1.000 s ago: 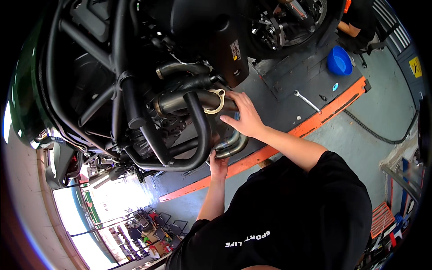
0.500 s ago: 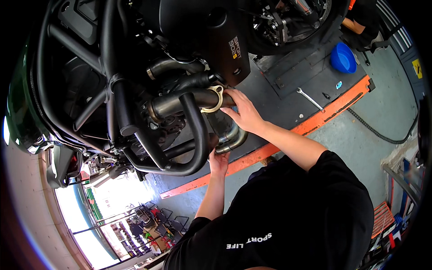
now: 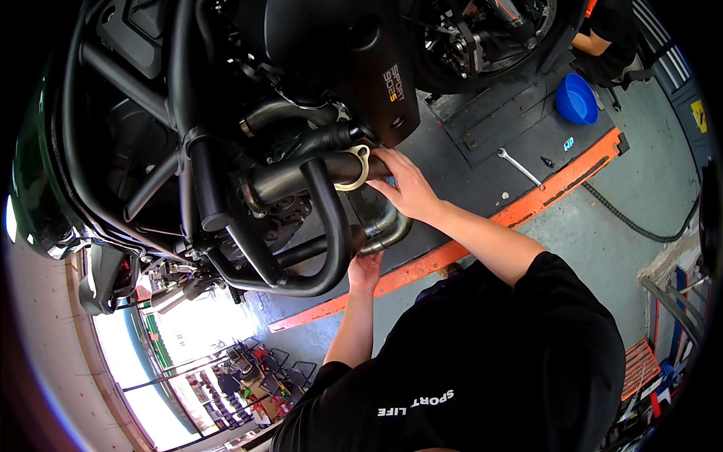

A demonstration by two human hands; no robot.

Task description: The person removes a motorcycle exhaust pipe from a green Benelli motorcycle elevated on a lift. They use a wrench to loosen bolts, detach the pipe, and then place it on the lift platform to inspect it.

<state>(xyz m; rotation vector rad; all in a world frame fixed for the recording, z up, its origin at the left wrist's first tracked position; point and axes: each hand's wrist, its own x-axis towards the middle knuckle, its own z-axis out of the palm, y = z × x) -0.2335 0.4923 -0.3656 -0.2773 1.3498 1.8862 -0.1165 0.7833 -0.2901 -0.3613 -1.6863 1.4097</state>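
Note:
A curved metal exhaust pipe (image 3: 390,239) runs beside the motorcycle, partly behind its black crash bar (image 3: 338,226). My right hand (image 3: 410,188) is wrapped over the pipe's upper end, just right of a gold-coloured flange (image 3: 363,160). From below, my left hand (image 3: 365,270) grips the lower bend; the crash bar and pipe hide some of its fingertips. The thick upper tube (image 3: 282,177) passes behind the crash bar toward the engine. Whether its far end is seated there I cannot tell.
The motorcycle stands on a dark lift platform with an orange edge (image 3: 459,256). A wrench (image 3: 520,167) and a blue bowl (image 3: 577,99) lie on the platform's right part. Another person's arm (image 3: 591,44) shows at upper right. A black hose (image 3: 633,226) crosses the floor.
The pipe and both hands have shifted very slightly to the left, toward the engine. Both hands keep their hold.

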